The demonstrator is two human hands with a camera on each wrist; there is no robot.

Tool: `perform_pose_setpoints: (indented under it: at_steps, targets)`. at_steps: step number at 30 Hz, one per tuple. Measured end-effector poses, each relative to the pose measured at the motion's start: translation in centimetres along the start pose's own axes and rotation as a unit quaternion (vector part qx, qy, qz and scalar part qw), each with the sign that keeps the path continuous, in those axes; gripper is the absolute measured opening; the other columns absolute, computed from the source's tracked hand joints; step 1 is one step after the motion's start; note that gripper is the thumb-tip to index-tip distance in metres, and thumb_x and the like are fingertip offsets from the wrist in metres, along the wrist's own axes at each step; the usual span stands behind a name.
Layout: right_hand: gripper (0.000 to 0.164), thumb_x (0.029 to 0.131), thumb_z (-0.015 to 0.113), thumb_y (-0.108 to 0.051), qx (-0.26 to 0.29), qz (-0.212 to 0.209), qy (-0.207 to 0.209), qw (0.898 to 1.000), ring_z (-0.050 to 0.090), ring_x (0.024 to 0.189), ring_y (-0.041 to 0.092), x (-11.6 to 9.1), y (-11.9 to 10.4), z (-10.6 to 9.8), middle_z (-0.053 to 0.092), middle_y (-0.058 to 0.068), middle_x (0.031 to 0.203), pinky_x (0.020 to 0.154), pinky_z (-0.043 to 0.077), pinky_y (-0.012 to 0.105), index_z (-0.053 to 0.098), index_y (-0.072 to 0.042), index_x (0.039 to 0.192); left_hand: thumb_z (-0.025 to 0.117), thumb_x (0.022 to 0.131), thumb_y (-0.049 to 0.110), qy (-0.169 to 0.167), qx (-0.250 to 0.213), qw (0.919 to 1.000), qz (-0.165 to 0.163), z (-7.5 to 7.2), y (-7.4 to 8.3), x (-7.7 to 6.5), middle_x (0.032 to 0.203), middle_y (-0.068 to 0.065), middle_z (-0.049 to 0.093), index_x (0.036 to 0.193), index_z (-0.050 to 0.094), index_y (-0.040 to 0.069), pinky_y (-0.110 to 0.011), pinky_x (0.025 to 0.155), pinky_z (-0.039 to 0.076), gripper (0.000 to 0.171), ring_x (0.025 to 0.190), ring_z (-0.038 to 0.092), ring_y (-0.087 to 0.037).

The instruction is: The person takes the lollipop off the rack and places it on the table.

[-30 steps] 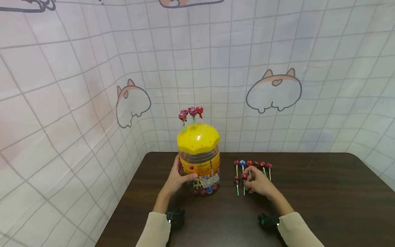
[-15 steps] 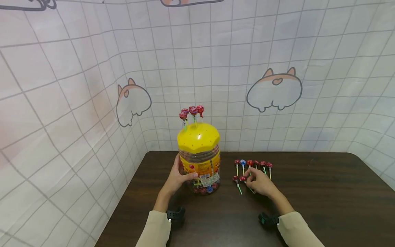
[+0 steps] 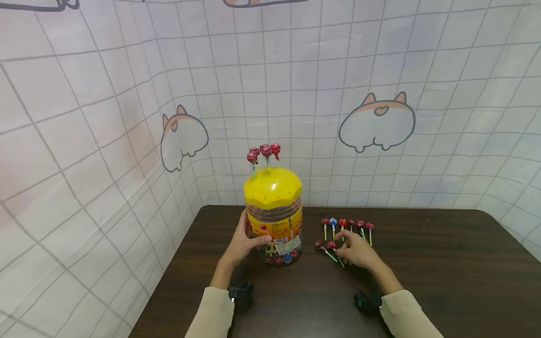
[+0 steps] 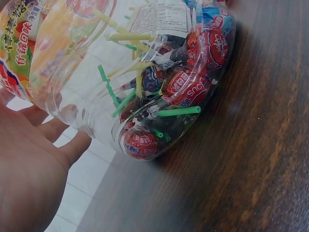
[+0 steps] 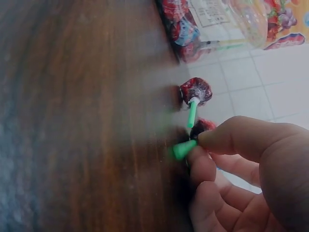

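Observation:
A clear plastic candy jar (image 3: pixel 270 221) with a domed yellow lid (image 3: pixel 274 187) stands on the table. My left hand (image 3: pixel 244 243) holds its left side, thumb across the front. Lollipops (image 4: pixel 188 87) lie inside the jar's base in the left wrist view. Several red-wrapped lollipops (image 3: pixel 266 149) stick up from holes in the lid. To the right of the jar, my right hand (image 3: pixel 357 249) pinches a red lollipop (image 3: pixel 331 245) with a green stick, low over the table. Another red lollipop (image 5: pixel 197 91) with a green stick lies just left of it.
Behind the right hand lies a row of several lollipops (image 3: pixel 343 222), mostly red with one blue, heads toward the back. The dark wooden table (image 3: pixel 439 267) ends at a white gridded curtain (image 3: pixel 313 117). Black wrist straps (image 3: pixel 241 292) sit on both wrists.
The pinched lollipop has tilted, its head shifting slightly left and its stick end swinging right. The neighbouring lollipop has turned the same way. My left hand stays on the jar.

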State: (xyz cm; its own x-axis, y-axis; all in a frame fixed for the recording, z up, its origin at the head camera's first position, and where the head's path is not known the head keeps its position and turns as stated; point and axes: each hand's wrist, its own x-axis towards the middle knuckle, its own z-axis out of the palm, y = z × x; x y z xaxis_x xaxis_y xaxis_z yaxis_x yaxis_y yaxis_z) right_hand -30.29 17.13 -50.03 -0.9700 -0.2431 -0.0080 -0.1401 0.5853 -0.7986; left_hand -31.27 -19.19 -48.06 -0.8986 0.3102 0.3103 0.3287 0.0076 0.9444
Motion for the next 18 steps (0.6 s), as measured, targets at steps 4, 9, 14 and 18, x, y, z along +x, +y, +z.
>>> perform_pose_setpoints:
  at_steps: [4,9,14,18]
  targets:
    - [0.034,0.095,0.067,-0.008,0.007,0.003,-0.014,1.000,0.060,0.057,0.018,-0.1,-0.1,-0.2,0.064,0.007,0.071,0.054,0.051,0.033,0.058,-0.002,0.126,0.082,0.088,0.022,0.001,-0.001,1.0000,0.002,0.0,0.0,-0.1,0.152,-0.005,0.045,0.159,0.017,0.032,-0.055,0.118,0.040,0.097,0.137,0.050,-0.025]
    - [0.037,0.094,0.065,-0.007,0.034,-0.015,-0.032,0.999,0.064,0.060,0.019,0.0,-0.2,-0.9,0.068,0.009,0.075,0.055,0.055,0.033,0.055,0.002,0.128,0.082,0.087,0.022,0.001,-0.003,1.0000,0.003,0.0,0.0,-0.1,0.152,-0.005,0.045,0.160,0.017,0.032,-0.054,0.117,0.042,0.098,0.136,0.050,-0.025]
    - [0.040,0.096,0.061,-0.005,0.084,-0.064,-0.052,0.993,0.065,0.069,0.023,-0.2,-1.6,-2.6,0.070,0.020,0.089,0.060,0.058,0.035,0.051,0.005,0.134,0.083,0.087,0.023,0.002,-0.005,1.0000,0.001,-0.1,-0.1,0.1,0.152,-0.003,0.045,0.159,0.018,0.035,-0.054,0.118,0.041,0.098,0.137,0.049,-0.027]
    - [0.039,0.101,0.063,-0.013,0.122,-0.108,-0.042,0.986,0.067,0.077,0.025,-1.0,-4.2,-3.7,0.069,0.025,0.099,0.069,0.060,0.037,0.052,-0.002,0.136,0.082,0.087,0.023,0.001,-0.009,1.0000,-0.001,-0.1,0.0,0.1,0.153,-0.003,0.044,0.159,0.017,0.037,-0.051,0.115,0.045,0.098,0.135,0.049,-0.028]
